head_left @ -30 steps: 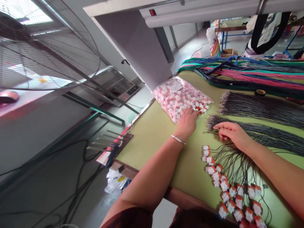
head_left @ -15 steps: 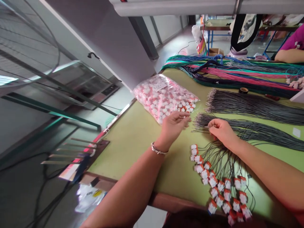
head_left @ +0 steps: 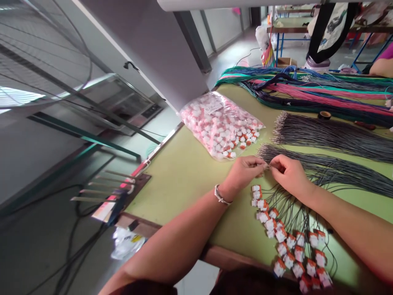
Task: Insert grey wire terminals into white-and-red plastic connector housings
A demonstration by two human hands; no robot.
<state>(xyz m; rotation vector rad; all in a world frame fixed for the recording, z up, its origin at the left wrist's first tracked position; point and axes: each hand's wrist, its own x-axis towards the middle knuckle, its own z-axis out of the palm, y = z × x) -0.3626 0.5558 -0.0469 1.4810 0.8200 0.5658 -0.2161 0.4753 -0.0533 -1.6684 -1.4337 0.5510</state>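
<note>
My left hand (head_left: 244, 173) is closed in a pinch, its fingertips meeting those of my right hand. Whatever sits between the left fingers is too small and covered to make out. My right hand (head_left: 290, 175) pinches a thin dark wire near its tip, which points at the left fingers. Just behind both hands lies a bundle of dark wires (head_left: 322, 166) with bare metal ends. In front of them, several white-and-orange connectors (head_left: 281, 234) with dark wires attached are spread on the green tabletop (head_left: 181, 184). A clear bag of such connectors (head_left: 215, 123) lies beyond my left hand.
A second dark wire bundle (head_left: 331, 135) and a tape roll (head_left: 324, 115) lie farther back. Coloured cables (head_left: 307, 88) run along the far side. A pronged metal rack (head_left: 123, 188) juts from the left edge. Another person's arm (head_left: 382, 65) shows at far right.
My left hand has moved right, from beside the bag to my right hand, and their fingertips now meet. My right hand keeps its pinch by the wire bundle. The view has shifted slightly.
</note>
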